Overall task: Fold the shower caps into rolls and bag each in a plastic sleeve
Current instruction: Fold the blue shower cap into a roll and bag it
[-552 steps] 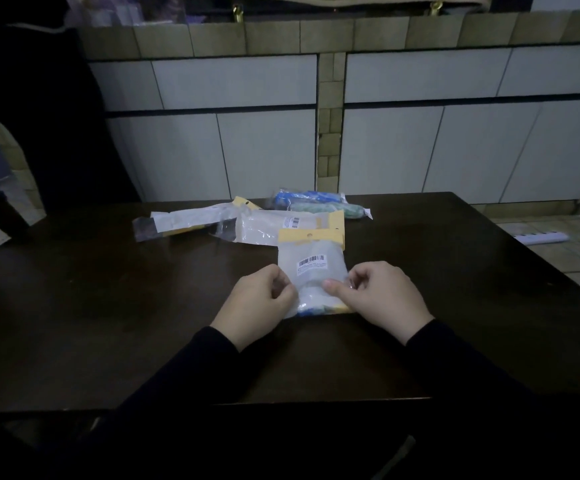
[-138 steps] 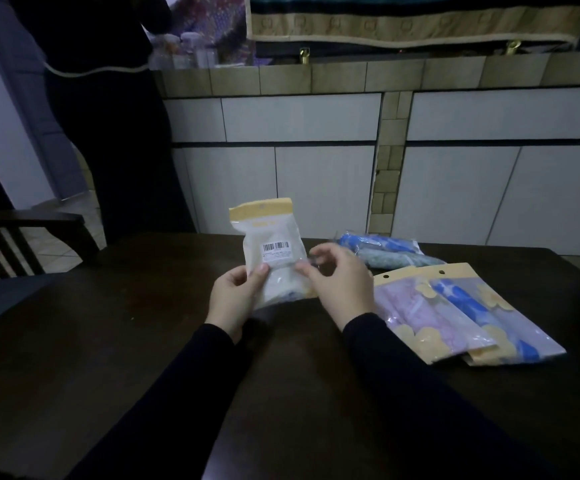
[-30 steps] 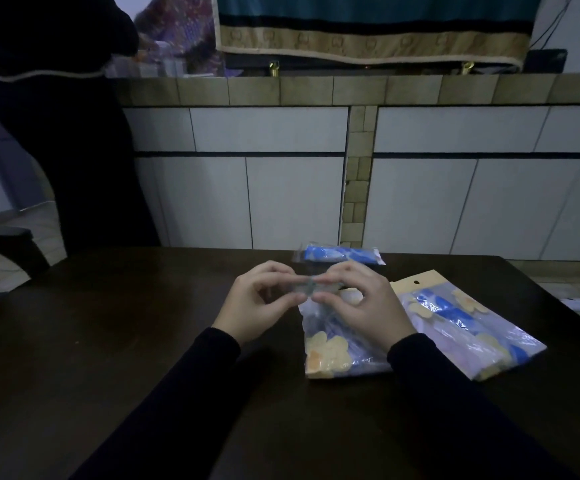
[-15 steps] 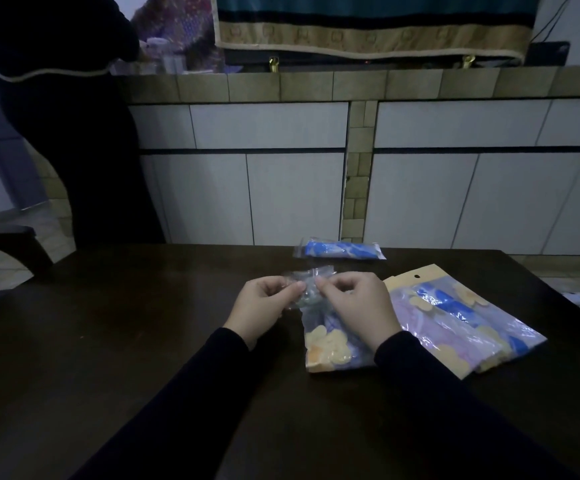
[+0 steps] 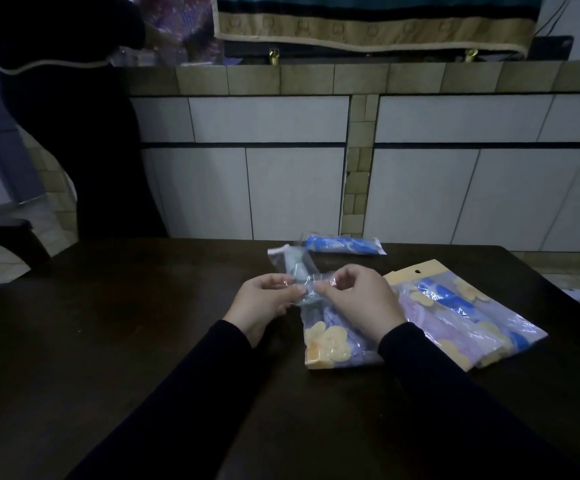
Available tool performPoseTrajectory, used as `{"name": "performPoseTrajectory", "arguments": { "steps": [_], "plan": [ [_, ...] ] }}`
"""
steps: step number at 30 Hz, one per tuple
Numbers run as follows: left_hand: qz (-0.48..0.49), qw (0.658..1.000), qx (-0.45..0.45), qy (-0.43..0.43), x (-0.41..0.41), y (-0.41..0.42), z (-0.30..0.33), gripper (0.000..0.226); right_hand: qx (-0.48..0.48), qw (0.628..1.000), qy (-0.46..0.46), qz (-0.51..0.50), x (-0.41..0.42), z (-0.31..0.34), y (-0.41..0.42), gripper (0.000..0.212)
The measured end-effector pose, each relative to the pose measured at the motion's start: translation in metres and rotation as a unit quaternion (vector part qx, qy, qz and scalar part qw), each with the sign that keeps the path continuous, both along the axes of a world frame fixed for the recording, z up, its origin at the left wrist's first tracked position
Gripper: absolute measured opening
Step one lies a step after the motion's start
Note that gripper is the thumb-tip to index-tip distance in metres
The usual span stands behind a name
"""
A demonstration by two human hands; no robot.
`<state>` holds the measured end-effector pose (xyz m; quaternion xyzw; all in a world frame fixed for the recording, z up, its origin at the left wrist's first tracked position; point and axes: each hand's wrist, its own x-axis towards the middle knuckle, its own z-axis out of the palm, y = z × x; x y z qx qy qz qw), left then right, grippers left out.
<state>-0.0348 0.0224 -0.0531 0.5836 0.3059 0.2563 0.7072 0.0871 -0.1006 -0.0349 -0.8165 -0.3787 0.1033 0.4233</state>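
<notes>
Both my hands hold a clear plastic sleeve [image 5: 293,266] with a pale green rolled cap inside, raised a little above the dark table [image 5: 115,341]. My left hand [image 5: 264,301] pinches its near end from the left and my right hand [image 5: 357,299] pinches it from the right. Under my right wrist lies a bagged cap with yellow flowers [image 5: 333,344]. Two more filled yellow-topped bags [image 5: 454,313] lie overlapped to the right. A blue rolled cap in a sleeve [image 5: 344,244] rests near the table's far edge.
A person in dark clothes [image 5: 73,133] stands at the far left by a tiled counter [image 5: 316,77]. A dark chair [image 5: 1,233] is at the left. White cabinet fronts close off the space behind the table.
The clear sleeve with the green roll has risen and tilted away from me between my fingers. The bags on the table have not moved.
</notes>
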Motion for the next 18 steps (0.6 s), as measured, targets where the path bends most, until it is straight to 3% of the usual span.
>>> {"name": "performPoseTrajectory", "arguments": {
  "steps": [2, 4, 7, 9, 14, 18],
  "plan": [
    [-0.006, 0.999, 0.014, -0.030, -0.002, -0.001, 0.002, 0.022, 0.025, 0.999, 0.045, 0.019, 0.000, 0.002, -0.001, 0.037],
    [-0.027, 0.996, 0.012, -0.083, -0.002, -0.003, 0.003, 0.025, 0.042, 0.995, 0.082, 0.039, 0.000, 0.003, -0.001, 0.061],
    [-0.054, 0.987, -0.008, -0.151, -0.002, -0.003, 0.003, 0.017, 0.048, 0.994, 0.079, 0.066, -0.001, 0.004, -0.001, 0.057],
    [-0.061, 0.986, 0.008, -0.157, -0.004, -0.004, 0.005, 0.012, 0.057, 0.993, 0.073, 0.075, -0.002, 0.005, -0.003, 0.056],
    [-0.038, 0.986, 0.044, -0.156, -0.004, -0.011, 0.007, 0.029, 0.115, 0.989, 0.073, 0.062, -0.003, 0.009, -0.006, 0.033],
    [-0.016, 0.987, 0.022, -0.159, -0.001, -0.014, 0.008, 0.018, 0.136, 0.986, 0.076, 0.060, -0.004, 0.009, -0.005, 0.035]
  ]
}}
